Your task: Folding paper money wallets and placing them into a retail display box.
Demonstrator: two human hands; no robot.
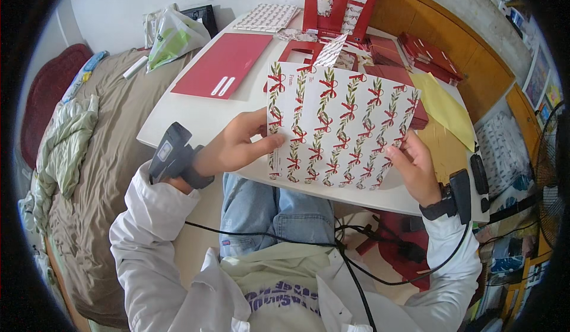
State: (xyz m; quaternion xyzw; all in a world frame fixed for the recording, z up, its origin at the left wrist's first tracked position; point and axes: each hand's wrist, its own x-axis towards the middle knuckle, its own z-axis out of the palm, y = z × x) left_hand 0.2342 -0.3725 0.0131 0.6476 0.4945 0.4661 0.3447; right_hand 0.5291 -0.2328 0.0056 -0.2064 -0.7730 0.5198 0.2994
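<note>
Both hands hold up a white patterned card sheet [331, 129] printed with green garlands and red bows, tilted above the table's front edge. My left hand [242, 143] pinches its left edge, thumb on the printed face. At the lower right edge my right hand [412, 165] grips it, thumb also in front. Beyond the sheet lies a flat red card panel [225, 62] with two white slots. Partly hidden behind the sheet's top are red card pieces [300, 51] and a silvery patterned strip [331, 50].
On the white table [178, 118] stand an open red folder [340, 7] and stacked red folders [429, 58]. Yellow paper [441, 107] lies at the right. A plastic bag [176, 38] sits by the bed [116, 154]. Black cables [267, 235] cross my lap.
</note>
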